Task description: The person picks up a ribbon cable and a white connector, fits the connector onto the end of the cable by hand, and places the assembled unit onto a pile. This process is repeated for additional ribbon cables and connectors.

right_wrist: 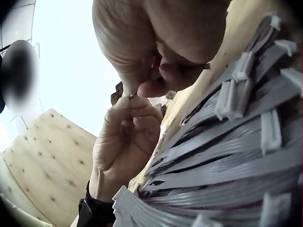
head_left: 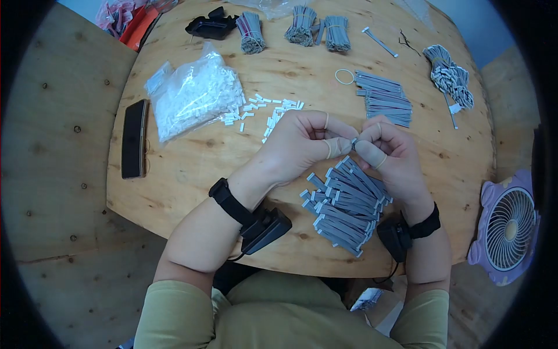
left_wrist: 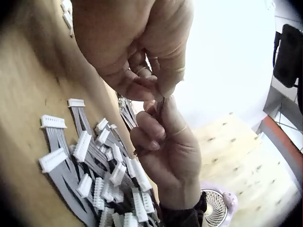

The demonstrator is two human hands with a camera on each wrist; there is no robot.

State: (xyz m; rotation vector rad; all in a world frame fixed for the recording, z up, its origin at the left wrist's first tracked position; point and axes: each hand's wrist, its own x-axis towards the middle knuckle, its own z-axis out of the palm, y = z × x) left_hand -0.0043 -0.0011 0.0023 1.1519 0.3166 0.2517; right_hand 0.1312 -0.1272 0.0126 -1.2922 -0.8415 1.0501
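In the head view my left hand (head_left: pixel 302 139) and right hand (head_left: pixel 395 154) meet fingertip to fingertip over the table. Between them they pinch the end of a short grey ribbon cable (head_left: pixel 354 141), mostly hidden by the fingers. Pale finger cots cover several fingertips. The right hand's fingers curl inward, and a small cable end (right_wrist: pixel 207 66) pokes out past them in the right wrist view. Just below the hands lies a pile of grey ribbon cables (head_left: pixel 349 203) with white connectors (left_wrist: pixel 53 121) on their ends. Loose white connector housings (head_left: pixel 279 110) lie scattered beyond the left hand.
A clear bag of white housings (head_left: pixel 197 93) and a phone (head_left: pixel 134 138) lie at left. Flat ribbon cables (head_left: pixel 386 102) and a rubber band (head_left: pixel 344 77) lie beyond the right hand. Tied cable bundles (head_left: pixel 301 28) stand at the back. A purple fan (head_left: pixel 507 227) is at right.
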